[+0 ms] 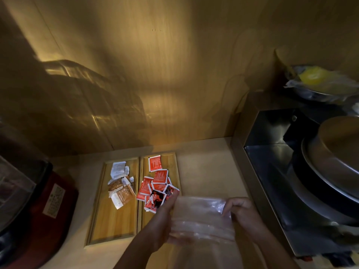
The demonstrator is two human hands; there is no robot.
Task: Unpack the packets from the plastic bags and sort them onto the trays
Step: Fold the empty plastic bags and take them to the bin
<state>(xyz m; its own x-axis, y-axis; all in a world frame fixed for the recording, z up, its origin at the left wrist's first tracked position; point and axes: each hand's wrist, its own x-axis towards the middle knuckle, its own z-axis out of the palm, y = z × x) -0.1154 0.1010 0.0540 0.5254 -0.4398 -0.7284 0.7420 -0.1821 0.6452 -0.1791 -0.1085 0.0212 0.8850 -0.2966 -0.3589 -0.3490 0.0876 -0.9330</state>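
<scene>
Two wooden trays lie side by side on the counter (pixel 204 171), touching along their long edges. The left tray (pixel 114 220) holds white and brown packets (pixel 121 185) heaped in its far half; its near half is bare. The right tray (pixel 172 160) holds red packets (pixel 157 183), some with dark fronts, spread from the far end to the middle.

Both hands hold a clear plastic bag (pixel 202 218) above the near end of the right tray and the counter beside it. The left hand (pixel 165 214) grips the bag's left edge, fingers closed on the film. The right hand (pixel 240 210) pinches the bag's far right corner, fingers curled. Whether anything is inside the bag cannot be told.

Left of the trays stands a red appliance (pixel 48 206), near but apart. To the right a steel unit (pixel 272 162) with pans borders the counter. Bare counter lies between the right tray and that unit, and a wooden wall (pixel 155 84) closes the far edge.
</scene>
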